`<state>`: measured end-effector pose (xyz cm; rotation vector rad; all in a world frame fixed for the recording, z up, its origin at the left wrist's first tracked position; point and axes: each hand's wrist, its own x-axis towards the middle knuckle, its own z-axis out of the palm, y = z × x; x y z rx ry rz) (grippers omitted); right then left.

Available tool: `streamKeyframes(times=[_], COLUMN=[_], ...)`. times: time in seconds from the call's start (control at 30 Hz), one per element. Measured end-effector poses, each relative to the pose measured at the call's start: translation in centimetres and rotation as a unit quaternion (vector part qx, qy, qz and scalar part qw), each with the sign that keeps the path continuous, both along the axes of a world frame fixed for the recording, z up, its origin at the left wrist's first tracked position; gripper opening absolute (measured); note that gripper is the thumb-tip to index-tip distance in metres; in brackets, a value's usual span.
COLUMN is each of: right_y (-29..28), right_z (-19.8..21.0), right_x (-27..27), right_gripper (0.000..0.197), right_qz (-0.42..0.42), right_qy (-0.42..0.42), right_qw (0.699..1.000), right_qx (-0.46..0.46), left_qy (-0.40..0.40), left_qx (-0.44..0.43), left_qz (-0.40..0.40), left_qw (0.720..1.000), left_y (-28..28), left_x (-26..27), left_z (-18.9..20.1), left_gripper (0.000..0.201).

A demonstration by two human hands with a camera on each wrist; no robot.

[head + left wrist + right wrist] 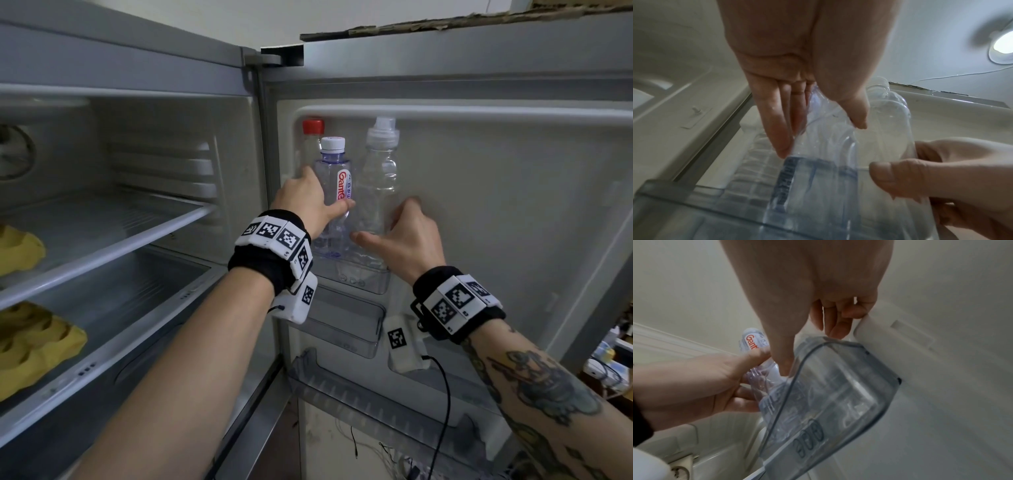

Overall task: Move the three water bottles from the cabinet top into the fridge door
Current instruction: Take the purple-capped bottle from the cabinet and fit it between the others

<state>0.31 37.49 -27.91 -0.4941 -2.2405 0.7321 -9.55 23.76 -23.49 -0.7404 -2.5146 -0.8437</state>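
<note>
Three water bottles stand in the top clear bin [363, 285] of the open fridge door. A red-capped bottle [312, 135] is at the back left. My left hand [320, 202] grips the white-capped labelled bottle [334, 171], thumb on its front and fingers behind it. My right hand [394, 226] holds the taller clear bottle [380, 161] low on its body, thumb in front and fingers curled behind, near the door liner. In the right wrist view the bin [840, 395] sits below my thumb, and the labelled bottle [754, 339] shows beside the left hand [719, 382].
Two more clear door bins, one [346, 330] just below and another [376, 401] lower still, hang under the top one. Fridge shelves on the left carry yellow egg trays [20, 251] [37, 346]. Torn cardboard [445, 25] lies on the fridge top. A black cable [442, 411] dangles from my right wrist.
</note>
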Motion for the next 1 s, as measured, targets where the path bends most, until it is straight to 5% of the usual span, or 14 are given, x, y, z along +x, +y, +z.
streamKeyframes(times=[0.63,1.0], right_y=[-0.4,-0.4], right_z=[-0.3,-0.9], right_x=[0.1,0.4], right_gripper=[0.067,0.073], right_qz=[0.009,0.014], right_qy=[0.0,-0.015], right_qw=[1.0,1.0], right_qx=[0.001,0.0], left_qy=[-0.057,-0.117], left_qx=[-0.037,0.039], left_qz=[-0.008,-0.017], left_qw=[0.998,0.992], left_y=[-0.5,-0.6], left_x=[0.6,1.2], left_z=[-0.3,-2.5], left_gripper=[0.087,0.086])
